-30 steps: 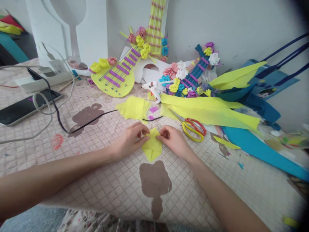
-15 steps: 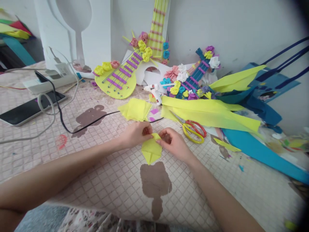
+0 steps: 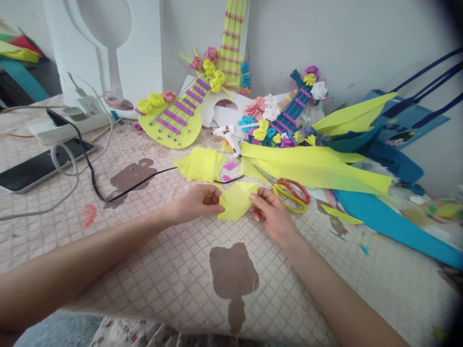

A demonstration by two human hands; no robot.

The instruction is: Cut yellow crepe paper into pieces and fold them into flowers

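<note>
A small yellow paper piece (image 3: 237, 201) is stretched between both hands above the patterned tablecloth. My left hand (image 3: 197, 203) pinches its left edge, fingers curled. On the other side, my right hand (image 3: 273, 214) grips the right edge between thumb and fingers. Just behind the left fingers lies a stack of yellow squares (image 3: 202, 164). Scissors (image 3: 292, 193) with red and yellow handles rest beyond the right hand. A white glue gun (image 3: 228, 137) sits behind the held paper.
Long yellow strips (image 3: 314, 166) and a blue strip (image 3: 390, 224) spread to the right. Flower-decorated paper instruments (image 3: 173, 123) stand along the wall. A phone (image 3: 47, 164), cables and a white power strip (image 3: 68, 126) are at the left. A blue bag (image 3: 415, 125) is at the back right.
The yellow piece has changed from a narrow, folded, downward-pointing shape to a wider, flatter one. Both hands are farther apart, holding opposite sides of it.
</note>
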